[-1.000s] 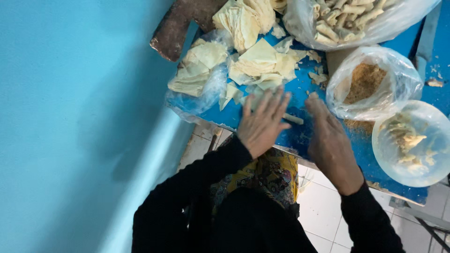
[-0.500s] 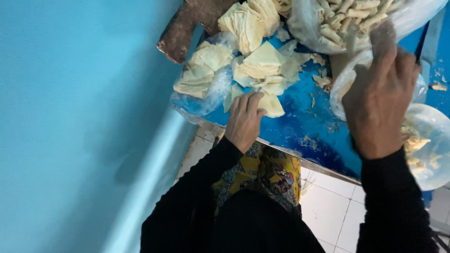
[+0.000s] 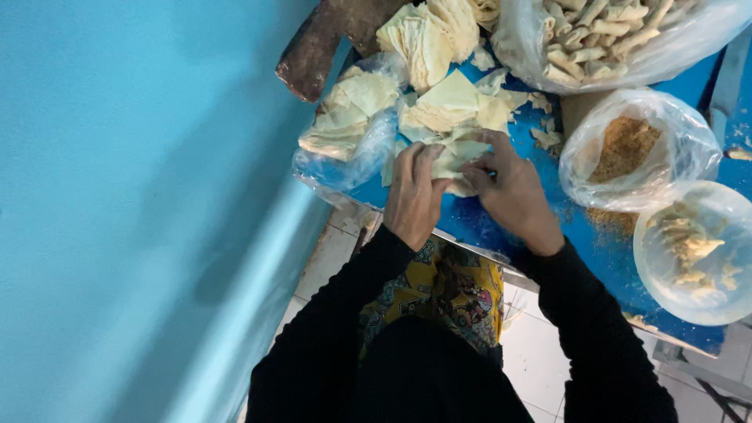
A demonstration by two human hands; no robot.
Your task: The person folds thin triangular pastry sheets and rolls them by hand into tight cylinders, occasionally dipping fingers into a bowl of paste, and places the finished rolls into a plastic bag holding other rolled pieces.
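pastry sheet [image 3: 453, 160] | between left hand [image 3: 413, 192] and right hand [image 3: 511, 188]

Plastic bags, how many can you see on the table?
3. One clear plastic bag of rolled pastries at the top right, one of brown crumbs below it, one holding pale wrappers by the left hand. Others may be hidden.

Head view: looks steeply down from above the tabletop [image 3: 501, 227]
Nearness: close over its near edge
Facing: away from the person's lap
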